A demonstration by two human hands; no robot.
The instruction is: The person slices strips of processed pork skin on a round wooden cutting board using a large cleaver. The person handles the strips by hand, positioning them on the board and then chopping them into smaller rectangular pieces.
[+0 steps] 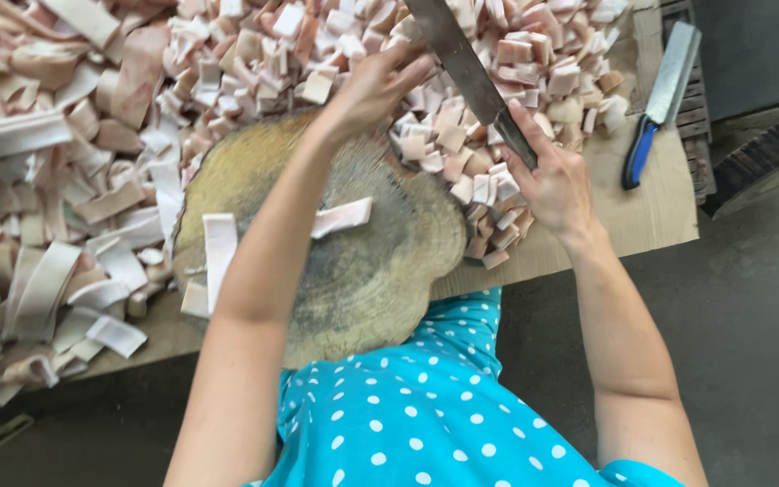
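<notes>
Gripping cleaver point(462, 63) handle, right hand point(554, 180) closed tight; left hand point(373, 86), fingers spread, pressing diced pork cubes point(462, 149) beside round chopping block point(380, 261).

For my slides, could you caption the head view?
Right hand grips cleaver; left hand sweeps diced meat off round chopping block.
</notes>
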